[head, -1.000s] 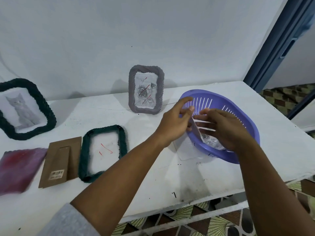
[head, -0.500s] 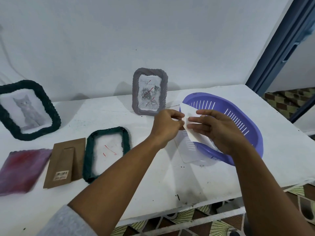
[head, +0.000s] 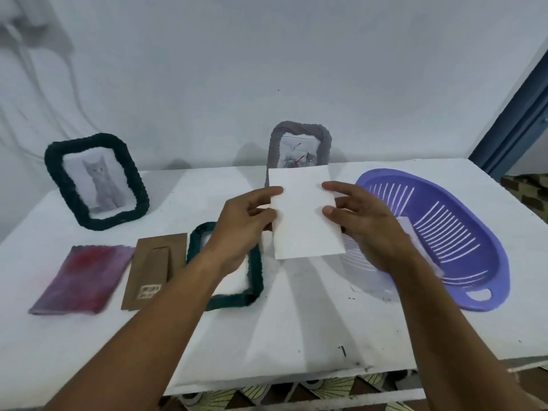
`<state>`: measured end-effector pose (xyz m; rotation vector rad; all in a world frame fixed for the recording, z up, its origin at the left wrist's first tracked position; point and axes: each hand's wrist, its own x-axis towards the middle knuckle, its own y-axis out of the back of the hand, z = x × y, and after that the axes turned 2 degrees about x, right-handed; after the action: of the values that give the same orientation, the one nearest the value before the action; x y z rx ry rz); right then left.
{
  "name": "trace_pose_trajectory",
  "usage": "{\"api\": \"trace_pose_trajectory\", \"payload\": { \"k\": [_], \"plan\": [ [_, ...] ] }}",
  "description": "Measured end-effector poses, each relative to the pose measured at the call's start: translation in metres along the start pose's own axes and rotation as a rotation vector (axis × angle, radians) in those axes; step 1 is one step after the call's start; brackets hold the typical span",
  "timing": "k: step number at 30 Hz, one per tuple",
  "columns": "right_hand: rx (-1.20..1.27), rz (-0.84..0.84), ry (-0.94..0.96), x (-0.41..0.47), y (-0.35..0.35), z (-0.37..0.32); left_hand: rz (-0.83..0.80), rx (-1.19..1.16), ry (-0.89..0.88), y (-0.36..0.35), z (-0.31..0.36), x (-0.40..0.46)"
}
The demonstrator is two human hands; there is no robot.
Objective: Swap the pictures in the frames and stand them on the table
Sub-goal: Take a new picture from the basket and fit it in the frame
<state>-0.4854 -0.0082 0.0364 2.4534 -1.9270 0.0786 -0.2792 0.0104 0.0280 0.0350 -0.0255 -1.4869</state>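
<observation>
1. left hand (head: pixel 243 223) pinching the left edge of a white picture sheet (head: pixel 305 212), thumb on the near face, other fingers hidden behind.
2. right hand (head: pixel 366 221) gripping the right edge of the same sheet, thumb and forefinger curled onto it.
3. sheet held upright between both hands, above the white table (head: pixel 296 327), blank side toward the camera; printed side not visible.
4. just behind the sheet, a grey frame (head: pixel 300 146) standing against the wall, lower part covered by the sheet, a faint sketch with red marks inside.
5. under the left wrist, a dark green frame (head: pixel 255 271) lying flat on the table, empty in the middle.
6. left of that, a brown cardboard backing (head: pixel 154 269) with its stand flap, lying flat, just beside the green frame.
7. further left, a red-purple picture (head: pixel 81 278) lying flat, blurred.
8. at the back left, a second dark green frame (head: pixel 96 180) standing upright, a grey cat picture inside.
9. right of the hands, a purple plastic basket (head: pixel 474 259) on the table, partly behind the right forearm, a whitish sheet inside near the wrist, too blurred to identify.
</observation>
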Motion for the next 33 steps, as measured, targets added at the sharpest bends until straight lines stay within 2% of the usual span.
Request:
{"api": "trace_pose_trajectory", "payload": {
  "k": [7,13,16,22,27,33],
  "plan": [
    [0.048,-0.083,-0.016,0.016,-0.055,0.026,0.141,0.050,0.060,0.062,-0.009,-0.022],
    [-0.289,-0.158,-0.158,0.015,-0.091,0.074,0.241,0.426,0.173,0.101,-0.049,-0.041],
    [-0.488,-0.171,-0.131,0.012,-0.103,0.086,0.205,0.460,0.169,0.107,-0.064,-0.047],
    [-0.754,-0.212,-0.075,0.013,-0.119,0.091,0.209,0.707,0.078,0.116,-0.071,-0.046],
    [-0.864,-0.217,-0.063,0.017,-0.127,0.092,0.197,0.872,0.020,0.120,-0.072,-0.041],
    [-0.968,-0.188,-0.085,0.023,-0.134,0.091,0.150,0.885,0.051,0.119,-0.068,-0.031]
  ]
}}
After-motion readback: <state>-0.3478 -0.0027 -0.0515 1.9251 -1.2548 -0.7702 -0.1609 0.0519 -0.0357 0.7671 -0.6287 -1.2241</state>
